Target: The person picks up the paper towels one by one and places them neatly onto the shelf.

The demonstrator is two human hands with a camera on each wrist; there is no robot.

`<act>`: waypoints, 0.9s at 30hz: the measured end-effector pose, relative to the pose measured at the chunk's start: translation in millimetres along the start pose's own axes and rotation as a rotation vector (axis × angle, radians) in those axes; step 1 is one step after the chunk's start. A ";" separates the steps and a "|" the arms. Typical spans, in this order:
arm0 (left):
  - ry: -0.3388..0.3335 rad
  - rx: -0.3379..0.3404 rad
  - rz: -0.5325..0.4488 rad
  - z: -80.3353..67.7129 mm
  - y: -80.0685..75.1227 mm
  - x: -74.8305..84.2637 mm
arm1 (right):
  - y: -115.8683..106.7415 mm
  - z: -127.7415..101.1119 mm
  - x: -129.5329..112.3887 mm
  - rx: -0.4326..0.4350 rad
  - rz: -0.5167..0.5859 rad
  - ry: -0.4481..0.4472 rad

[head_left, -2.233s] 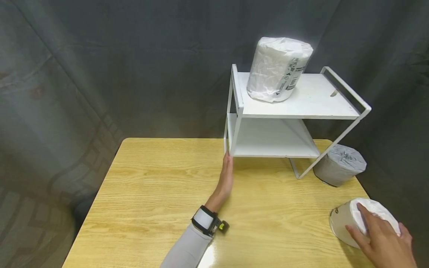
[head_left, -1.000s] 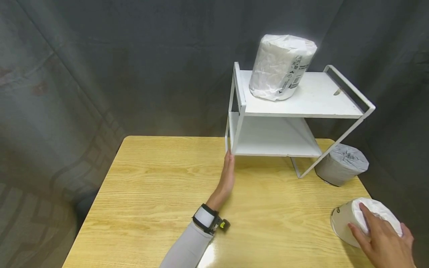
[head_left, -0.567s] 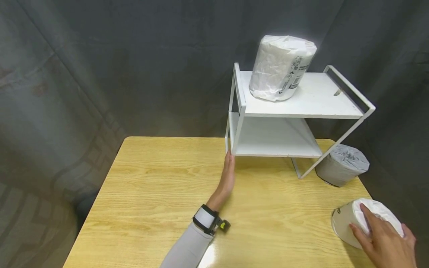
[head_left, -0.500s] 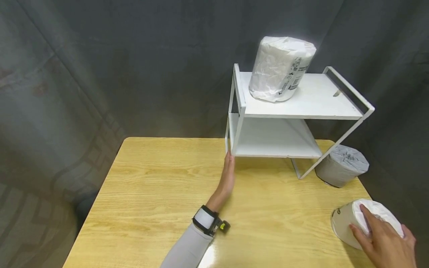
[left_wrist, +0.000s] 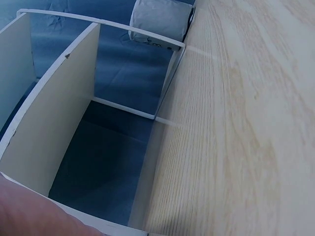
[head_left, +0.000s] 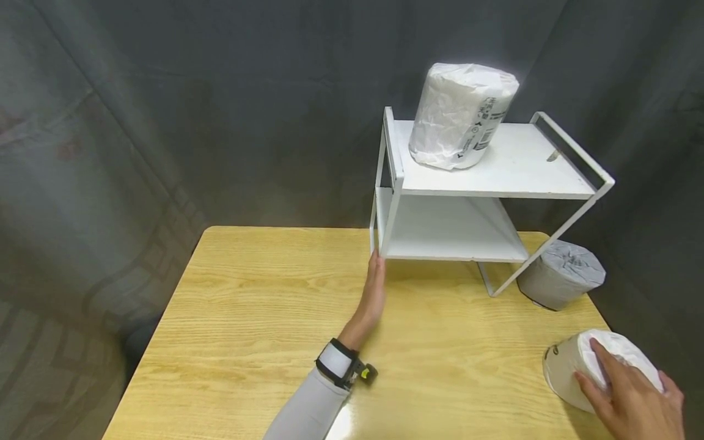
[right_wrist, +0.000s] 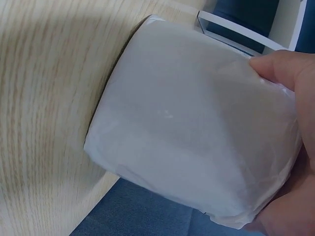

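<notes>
My left hand (head_left: 370, 299) reaches forward with straight fingers, which touch the lower left front leg of a white two-tier shelf rack (head_left: 456, 226). Part of that hand shows at the lower left in the left wrist view. At the table's right edge my right hand (head_left: 632, 397) grips the top of a wrapped toilet paper roll (head_left: 566, 371), thumb and fingers spread around its rim. The right wrist view shows this roll (right_wrist: 187, 118) close up, its base on or very near the wood. Another wrapped roll (head_left: 462, 116) stands on the rack's upper tier, towards the left.
A third wrapped roll (head_left: 561, 275) stands on the table behind the rack's right front leg, near the table's right edge. Bare wood-grain tabletop (head_left: 264, 318) stretches left of the rack. Dark grey curtains (head_left: 275, 110) hang behind and at both sides.
</notes>
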State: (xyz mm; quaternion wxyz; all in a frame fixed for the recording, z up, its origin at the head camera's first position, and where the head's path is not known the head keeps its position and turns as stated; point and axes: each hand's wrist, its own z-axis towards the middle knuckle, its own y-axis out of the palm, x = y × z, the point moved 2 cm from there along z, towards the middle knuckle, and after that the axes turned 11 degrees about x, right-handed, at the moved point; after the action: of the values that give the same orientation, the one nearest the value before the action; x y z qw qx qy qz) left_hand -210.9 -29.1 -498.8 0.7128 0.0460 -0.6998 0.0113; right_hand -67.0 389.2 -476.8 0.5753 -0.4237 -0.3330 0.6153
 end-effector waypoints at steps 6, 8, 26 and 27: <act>0.003 0.001 0.007 -0.4 0.0 0.4 | -1.9 1.4 -0.3 0.023 0.014 -0.023; -0.002 -0.001 0.008 -0.3 0.0 0.6 | -4.0 1.8 -1.1 0.043 0.028 -0.033; 0.012 -0.008 0.005 1.6 -0.8 -1.2 | -25.4 11.4 -9.5 0.066 0.042 -0.127; 0.011 -0.008 0.006 1.5 -0.7 -1.0 | -26.0 12.1 -9.2 0.064 0.035 -0.127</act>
State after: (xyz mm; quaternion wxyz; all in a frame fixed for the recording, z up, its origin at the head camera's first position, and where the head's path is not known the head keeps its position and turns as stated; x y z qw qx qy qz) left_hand -212.4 -29.8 -499.8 0.7169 0.0410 -0.6959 0.0106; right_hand -67.1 384.0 -447.1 0.5555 -0.3710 -0.3417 0.6611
